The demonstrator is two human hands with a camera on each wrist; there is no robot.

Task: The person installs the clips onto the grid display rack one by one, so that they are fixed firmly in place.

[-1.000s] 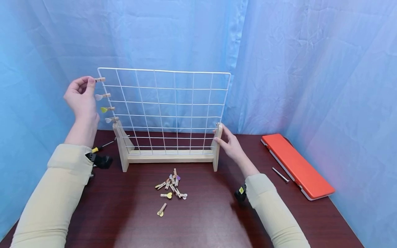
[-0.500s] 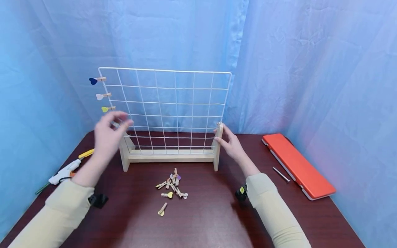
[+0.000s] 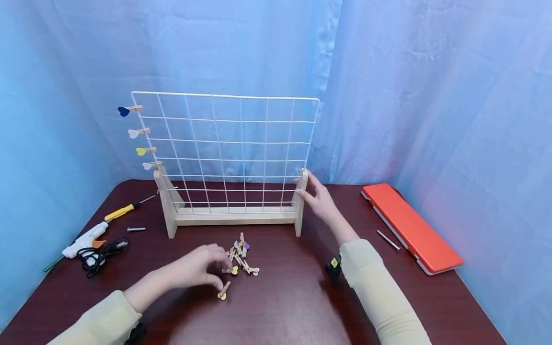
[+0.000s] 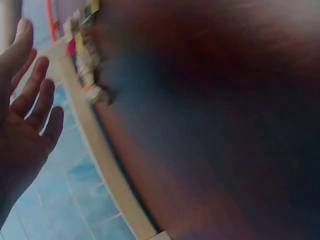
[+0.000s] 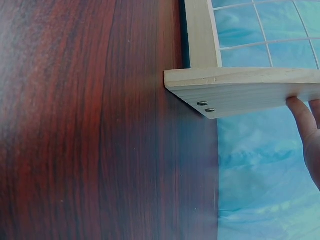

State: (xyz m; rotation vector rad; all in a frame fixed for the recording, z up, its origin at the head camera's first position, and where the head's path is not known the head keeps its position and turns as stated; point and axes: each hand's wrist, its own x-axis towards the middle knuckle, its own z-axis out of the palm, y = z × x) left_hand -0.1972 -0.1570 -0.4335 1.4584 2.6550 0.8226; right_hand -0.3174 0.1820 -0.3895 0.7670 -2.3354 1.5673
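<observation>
Left hand (image 3: pixel 198 268) is low over the middle of the worktop (image 3: pixel 280 306), fingers loose and spread, thumb well away from the others. The thumb tip is right by a clothespin with a yellow heart (image 3: pixel 224 290), the one closest to the front edge, can't tell if they actually touch. Another yellow-heart clothespin (image 3: pixel 234 270) sits just under the fingers, and the loose pile of mini clothespins (image 3: pixel 242 255) is right beyond that, in front of the wooden stand (image 3: pixel 235 220). Right hand (image 3: pixel 320 199) is gripping the stand's right upright, thumb on the near side and fingers round behind.

The stand is toward the back edge and holds up a white wire grid (image 3: pixel 241 97). Four clothespins are clipped down the grid's left side: navy heart (image 3: pixel 123 111) on top, then a pale one (image 3: pixel 133 133), a yellow-green one (image 3: pixel 141 151) and another pale one (image 3: pixel 147 166).

Over by the left edge there's a white glue gun (image 3: pixel 86 239), with a yellow screwdriver (image 3: pixel 119 212) nearer the back left corner and a bolt (image 3: pixel 136 229) beside them. Long red case (image 3: pixel 409 225) lies along the right edge
</observation>
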